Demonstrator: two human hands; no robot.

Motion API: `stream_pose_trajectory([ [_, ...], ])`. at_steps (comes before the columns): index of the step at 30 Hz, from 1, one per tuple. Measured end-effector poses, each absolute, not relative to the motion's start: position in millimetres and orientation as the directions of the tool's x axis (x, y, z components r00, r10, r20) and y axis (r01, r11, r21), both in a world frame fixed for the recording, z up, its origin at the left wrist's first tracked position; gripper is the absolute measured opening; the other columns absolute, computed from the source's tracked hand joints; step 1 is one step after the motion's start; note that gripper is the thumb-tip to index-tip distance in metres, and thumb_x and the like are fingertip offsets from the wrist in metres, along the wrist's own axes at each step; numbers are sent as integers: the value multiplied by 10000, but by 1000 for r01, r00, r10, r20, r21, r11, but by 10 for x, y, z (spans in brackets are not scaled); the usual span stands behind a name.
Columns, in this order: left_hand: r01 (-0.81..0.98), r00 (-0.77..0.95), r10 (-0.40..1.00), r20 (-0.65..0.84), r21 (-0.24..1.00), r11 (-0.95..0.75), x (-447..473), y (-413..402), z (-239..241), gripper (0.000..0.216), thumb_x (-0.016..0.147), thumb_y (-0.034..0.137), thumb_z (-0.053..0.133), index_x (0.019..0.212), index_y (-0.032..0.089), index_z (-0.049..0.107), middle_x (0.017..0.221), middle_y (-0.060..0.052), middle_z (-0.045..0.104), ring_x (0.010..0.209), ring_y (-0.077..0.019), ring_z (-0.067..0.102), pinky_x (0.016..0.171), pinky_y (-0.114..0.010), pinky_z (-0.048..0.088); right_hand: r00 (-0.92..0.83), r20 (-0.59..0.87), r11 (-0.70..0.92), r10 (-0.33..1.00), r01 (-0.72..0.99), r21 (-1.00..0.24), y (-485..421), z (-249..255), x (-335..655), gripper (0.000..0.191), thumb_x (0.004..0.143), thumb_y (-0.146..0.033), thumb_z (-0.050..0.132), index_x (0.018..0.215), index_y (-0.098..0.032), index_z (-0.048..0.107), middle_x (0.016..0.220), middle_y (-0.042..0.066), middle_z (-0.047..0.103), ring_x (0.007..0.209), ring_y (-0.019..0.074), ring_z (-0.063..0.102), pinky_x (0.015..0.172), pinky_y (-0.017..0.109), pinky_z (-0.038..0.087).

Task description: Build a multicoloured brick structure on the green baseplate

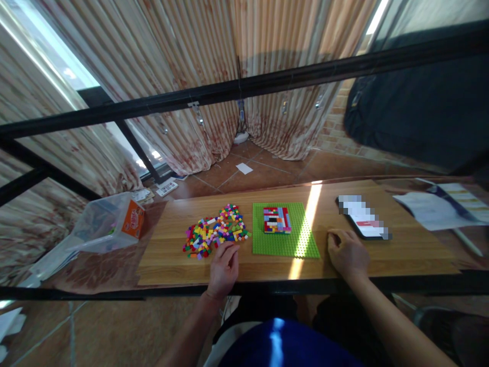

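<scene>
A pile of small coloured bricks (216, 232) lies on the wooden board (171, 260). My left hand (223, 267) rests at the near edge of this pile, fingers stretched toward the bricks and holding nothing that I can see. A green baseplate (284, 244) sits to the right of the pile, with a patch of red, blue, white and pink bricks (277, 219) built on its far part. Right of the baseplate, my right hand (347, 253) lies on the board with its fingers curled under. Whether it holds anything is hidden.
A phone (363, 216) lies just beyond my right hand. Papers (439, 206) and a pen (468, 242) are at the far right. A clear plastic bag with an orange box (132, 219) sits at the left. Black bars (244, 92) cross above the board.
</scene>
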State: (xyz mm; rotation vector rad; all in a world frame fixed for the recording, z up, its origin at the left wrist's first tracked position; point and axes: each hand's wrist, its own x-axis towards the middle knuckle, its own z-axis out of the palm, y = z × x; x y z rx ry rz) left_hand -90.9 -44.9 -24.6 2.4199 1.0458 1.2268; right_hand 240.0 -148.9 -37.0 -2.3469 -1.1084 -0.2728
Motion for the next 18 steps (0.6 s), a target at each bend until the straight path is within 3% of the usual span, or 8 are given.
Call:
stream_pose_trajectory([
  [8, 520, 409, 723, 556, 509, -686, -925, -433, -275, 218, 891, 97, 511, 1042, 187, 639, 1017, -80, 674, 1001, -197, 651, 932, -350, 553, 646, 368, -530, 669, 762, -373, -1492, -354, 2404, 269, 898, -309, 484, 943, -181, 717, 943, 85, 660, 707, 173, 535, 567, 297, 312],
  [18, 505, 415, 747, 519, 551, -664, -910, -447, -230, 201, 841, 60, 502, 949, 193, 606, 931, -53, 652, 903, -179, 638, 847, -313, 546, 650, 371, -522, 664, 757, -393, -1502, -369, 2417, 277, 886, -311, 485, 944, -179, 721, 965, 90, 659, 727, 175, 526, 598, 305, 328],
])
